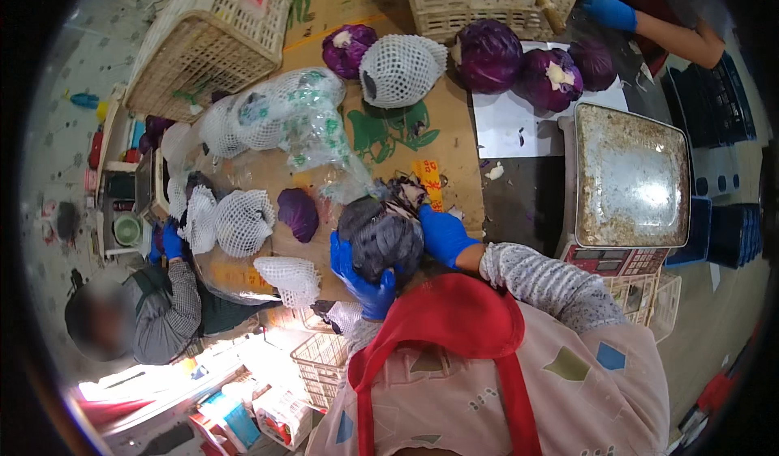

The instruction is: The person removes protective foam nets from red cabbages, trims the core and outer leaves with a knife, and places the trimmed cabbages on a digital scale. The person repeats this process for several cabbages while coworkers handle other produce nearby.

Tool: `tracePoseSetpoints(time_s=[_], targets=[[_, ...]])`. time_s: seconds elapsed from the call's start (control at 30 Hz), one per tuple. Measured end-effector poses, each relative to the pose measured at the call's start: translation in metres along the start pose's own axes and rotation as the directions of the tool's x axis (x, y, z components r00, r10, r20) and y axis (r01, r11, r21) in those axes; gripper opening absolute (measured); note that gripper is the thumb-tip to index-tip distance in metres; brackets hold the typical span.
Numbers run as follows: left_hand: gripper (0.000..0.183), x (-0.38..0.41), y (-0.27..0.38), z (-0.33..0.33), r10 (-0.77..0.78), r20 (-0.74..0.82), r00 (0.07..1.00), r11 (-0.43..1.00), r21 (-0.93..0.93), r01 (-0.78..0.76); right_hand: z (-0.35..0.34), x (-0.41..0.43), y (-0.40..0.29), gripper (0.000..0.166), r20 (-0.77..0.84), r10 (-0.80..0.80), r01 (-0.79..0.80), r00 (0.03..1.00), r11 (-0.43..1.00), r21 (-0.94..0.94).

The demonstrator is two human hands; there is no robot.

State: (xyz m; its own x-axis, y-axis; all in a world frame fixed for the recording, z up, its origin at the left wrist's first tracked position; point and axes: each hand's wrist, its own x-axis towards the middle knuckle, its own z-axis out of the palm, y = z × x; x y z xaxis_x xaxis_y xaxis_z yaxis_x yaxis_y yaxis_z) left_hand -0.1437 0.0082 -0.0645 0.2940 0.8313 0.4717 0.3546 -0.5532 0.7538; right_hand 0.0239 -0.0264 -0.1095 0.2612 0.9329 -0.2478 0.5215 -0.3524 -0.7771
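Observation:
A dark red cabbage with greyish outer leaves is in front of my chest at the cardboard-covered table. My left hand, in a blue glove, cradles it from the left and near side. At its right edge is my gloved right hand, with fingertips hidden beside the pale, ragged stem end. Whether those fingers grip anything cannot be seen. A loose purple cabbage leaf lies to the left. Beyond it sits a cabbage in a white foam net; an empty-looking foam net rests nearer me.
A platform scale stands right. Bare red cabbages and a netted one line the back, by plastic crates. Clear printed plastic covers netted heads. Co-workers' gloved hands are at far left and upper right.

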Motion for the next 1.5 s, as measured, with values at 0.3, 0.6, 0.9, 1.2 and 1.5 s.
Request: tracePoseSetpoints(time_s=[0.3, 0.6, 0.9, 1.2, 1.5], targets=[[0.066, -0.035, -0.015, -0.009, 0.035, -0.089, 0.995, 0.970, -0.237, -0.055, -0.028, -0.002, -0.022, 0.017, -0.150, -0.019, 0.039, 0.988, 0.991, 0.130], [0.032, -0.027, -0.027, -0.022, -0.284, 0.045, 0.958, 0.943, -0.170, 0.288, -0.070, -0.013, -0.021, 0.035, -0.098, 0.091, -0.014, 0.991, 0.799, 0.601], [0.051, 0.006, -0.070, -0.074, -0.083, -0.447, 0.891, 0.908, 0.334, 0.252, -0.056, -0.034, -0.018, 0.041, -0.239, -0.004, 0.098, 0.971, 0.919, 0.382], [0.096, -0.011, 0.020, 0.008, -0.251, 0.093, 0.964, 0.923, -0.276, 0.267, -0.072, -0.019, -0.011, 0.036, -0.223, 0.025, 0.091, 0.974, 0.864, 0.495], [0.100, 0.025, 0.001, -0.032, -0.261, 0.196, 0.945, 0.910, -0.278, 0.309, -0.016, -0.034, -0.019, 0.038, 0.068, -0.048, -0.018, 0.997, 0.669, 0.743]])
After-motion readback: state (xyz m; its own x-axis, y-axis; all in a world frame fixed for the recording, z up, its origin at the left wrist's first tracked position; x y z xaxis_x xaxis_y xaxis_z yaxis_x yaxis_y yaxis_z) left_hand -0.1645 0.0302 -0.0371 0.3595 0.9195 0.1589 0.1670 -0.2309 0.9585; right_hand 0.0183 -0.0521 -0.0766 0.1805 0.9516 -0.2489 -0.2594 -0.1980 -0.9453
